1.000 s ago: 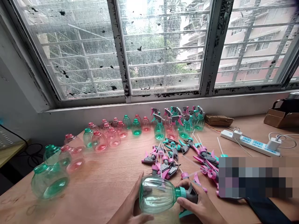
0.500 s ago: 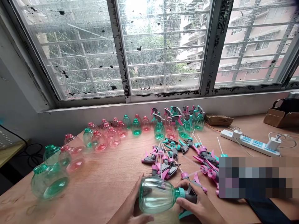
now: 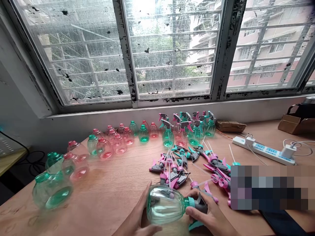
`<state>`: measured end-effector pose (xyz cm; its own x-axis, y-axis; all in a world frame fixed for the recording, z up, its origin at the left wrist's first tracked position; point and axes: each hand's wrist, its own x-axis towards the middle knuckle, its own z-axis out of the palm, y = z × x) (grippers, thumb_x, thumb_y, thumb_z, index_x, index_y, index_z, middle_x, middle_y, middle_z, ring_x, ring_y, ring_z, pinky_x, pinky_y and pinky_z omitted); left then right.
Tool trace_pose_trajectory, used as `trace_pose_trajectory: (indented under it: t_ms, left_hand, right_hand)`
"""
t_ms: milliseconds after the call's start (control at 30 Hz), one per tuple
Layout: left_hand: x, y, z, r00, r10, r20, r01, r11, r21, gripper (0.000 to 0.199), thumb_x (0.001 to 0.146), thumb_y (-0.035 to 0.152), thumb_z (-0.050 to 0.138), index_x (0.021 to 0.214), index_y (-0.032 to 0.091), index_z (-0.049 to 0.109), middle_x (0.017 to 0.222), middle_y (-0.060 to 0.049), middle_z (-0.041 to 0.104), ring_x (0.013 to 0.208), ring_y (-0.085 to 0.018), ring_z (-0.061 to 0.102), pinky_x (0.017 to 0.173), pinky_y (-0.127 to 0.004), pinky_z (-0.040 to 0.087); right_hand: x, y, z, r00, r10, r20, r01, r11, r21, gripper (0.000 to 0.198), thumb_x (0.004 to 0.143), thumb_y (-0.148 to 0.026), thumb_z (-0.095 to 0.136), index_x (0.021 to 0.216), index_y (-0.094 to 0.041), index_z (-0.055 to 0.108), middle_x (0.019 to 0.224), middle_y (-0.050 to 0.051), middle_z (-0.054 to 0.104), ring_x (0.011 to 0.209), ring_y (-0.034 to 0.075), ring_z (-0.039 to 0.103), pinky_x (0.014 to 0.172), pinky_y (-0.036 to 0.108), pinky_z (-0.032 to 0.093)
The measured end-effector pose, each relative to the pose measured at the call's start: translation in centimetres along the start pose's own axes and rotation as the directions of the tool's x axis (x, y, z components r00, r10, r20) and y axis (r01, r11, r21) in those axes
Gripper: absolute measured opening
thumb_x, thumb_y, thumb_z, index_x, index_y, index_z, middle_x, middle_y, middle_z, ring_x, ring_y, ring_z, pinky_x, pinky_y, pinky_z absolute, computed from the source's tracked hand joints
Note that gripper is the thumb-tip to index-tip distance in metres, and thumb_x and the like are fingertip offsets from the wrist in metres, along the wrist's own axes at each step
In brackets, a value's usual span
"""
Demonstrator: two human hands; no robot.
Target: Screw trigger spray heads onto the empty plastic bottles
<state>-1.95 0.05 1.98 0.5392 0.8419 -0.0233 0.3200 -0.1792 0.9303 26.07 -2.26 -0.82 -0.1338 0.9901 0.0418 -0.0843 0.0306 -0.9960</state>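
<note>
A clear green spray bottle lies tilted on its side above the table's front edge, its neck toward the right. Around its base curves my left hand, with fingers behind the bottle and the thumb below it. My right hand grips the grey and teal trigger head at the neck, thumb by the teal collar. Just beyond the bottle lies a pile of loose pink and grey trigger heads with white tubes. More pink trigger heads lie to the right.
Open green bottles and pink bottles stand to the left and back. Spray bottles with heads fitted stand at the back. A white power strip, a brown package and a cardboard box are right. A blurred patch covers the lower right.
The bottle has shifted very slightly, and its reflections have changed a little. Both hands stay in nearly the same places on it.
</note>
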Motion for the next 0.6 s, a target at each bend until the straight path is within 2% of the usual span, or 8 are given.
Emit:
trace_pose_trajectory:
  t_ms: [133, 267, 367, 467, 600]
  left_hand:
    - [-0.10, 0.11, 0.12, 0.999, 0.026, -0.034, -0.025, 0.999, 0.021, 0.093, 0.090, 0.028, 0.065, 0.159, 0.031, 0.002, 0.169, -0.001, 0.016, 0.154, -0.026, 0.016, 0.127, -0.043, 0.004]
    - [-0.10, 0.48, 0.20, 1.000, -0.008, -0.008, 0.008, 1.000, -0.022, 0.104, 0.085, 0.030, 0.071, 0.159, 0.028, -0.002, 0.169, -0.004, 0.018, 0.154, -0.029, 0.016, 0.126, -0.045, 0.007]
    - [-0.05, 0.57, 0.13, 0.999, -0.031, -0.004, 0.031, 0.999, -0.033, 0.102, 0.083, 0.031, 0.074, 0.159, 0.027, 0.007, 0.168, -0.004, 0.020, 0.155, -0.030, 0.013, 0.127, -0.043, 0.007]
    - [-0.03, 0.51, 0.09, 1.000, 0.003, -0.011, -0.004, 1.000, -0.010, 0.096, 0.082, 0.032, 0.076, 0.158, 0.028, 0.017, 0.168, -0.002, 0.022, 0.155, -0.030, 0.014, 0.127, -0.041, 0.007]
    - [-0.11, 0.34, 0.17, 0.997, 0.048, -0.067, -0.047, 0.999, 0.016, 0.087, 0.092, 0.035, 0.065, 0.159, 0.031, 0.009, 0.169, 0.000, 0.017, 0.155, -0.027, 0.015, 0.127, -0.041, 0.005]
  right_hand:
    - [0.10, -0.07, 0.13, 1.000, -0.008, -0.024, 0.007, 1.000, -0.022, 0.037, 0.077, -0.048, 0.078, 0.093, -0.018, 0.065, 0.069, -0.003, 0.064, 0.063, 0.017, 0.062, 0.061, 0.030, 0.052]
    - [0.00, -0.32, 0.22, 0.999, -0.014, -0.032, 0.013, 0.999, -0.029, 0.037, 0.074, -0.049, 0.080, 0.090, -0.019, 0.067, 0.073, -0.002, 0.064, 0.063, 0.018, 0.063, 0.061, 0.031, 0.053]
    - [-0.02, -0.41, 0.18, 0.999, -0.025, -0.034, 0.024, 0.999, -0.044, 0.036, 0.073, -0.049, 0.081, 0.090, -0.019, 0.068, 0.077, -0.001, 0.064, 0.066, 0.019, 0.063, 0.062, 0.031, 0.053]
    - [0.04, -0.30, 0.12, 0.999, -0.019, -0.032, 0.018, 0.999, -0.032, 0.036, 0.075, -0.048, 0.080, 0.092, -0.019, 0.067, 0.077, -0.002, 0.064, 0.065, 0.018, 0.062, 0.061, 0.031, 0.052]
    - [0.00, -0.24, 0.11, 1.000, -0.009, -0.019, 0.008, 1.000, -0.008, 0.034, 0.076, -0.046, 0.080, 0.093, -0.019, 0.066, 0.077, -0.002, 0.063, 0.066, 0.017, 0.061, 0.062, 0.030, 0.052]
